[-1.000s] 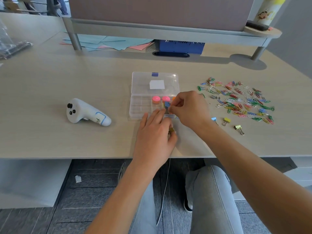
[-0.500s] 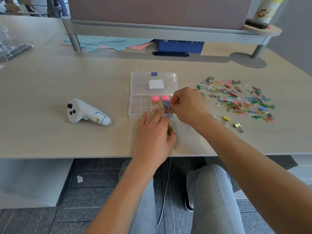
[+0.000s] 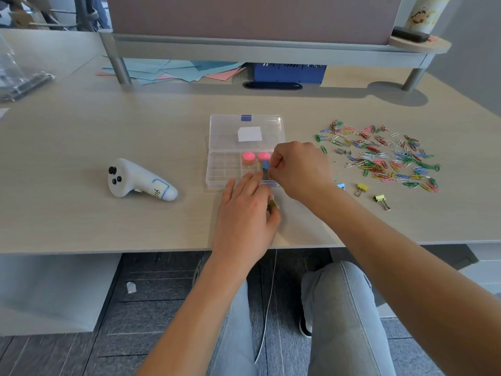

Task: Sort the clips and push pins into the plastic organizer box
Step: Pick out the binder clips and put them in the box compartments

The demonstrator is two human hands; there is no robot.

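Note:
The clear plastic organizer box (image 3: 225, 169) lies open on the desk, its lid (image 3: 246, 131) folded back. Two pink-capped pin jars (image 3: 248, 157) stand in its middle compartments. My right hand (image 3: 299, 169) pinches a blue binder clip (image 3: 265, 167) over the box's right front compartment. My left hand (image 3: 248, 213) rests at the box's front edge, fingers straight toward the box, with a yellow-green binder clip (image 3: 272, 204) held under the thumb. A heap of coloured paper clips (image 3: 379, 156) lies to the right, with loose binder clips (image 3: 362, 188) in front of it.
A white handheld controller (image 3: 141, 183) lies left of the box. Coloured paper sheets (image 3: 173, 70) and a blue box (image 3: 288, 73) sit under the raised shelf at the back. A clear plastic item (image 3: 19, 77) is at the far left. The desk's front edge runs just below my left hand.
My right hand has lowered the blue binder clip slightly into the box's right front compartment. The left hand has stayed at the box's front edge.

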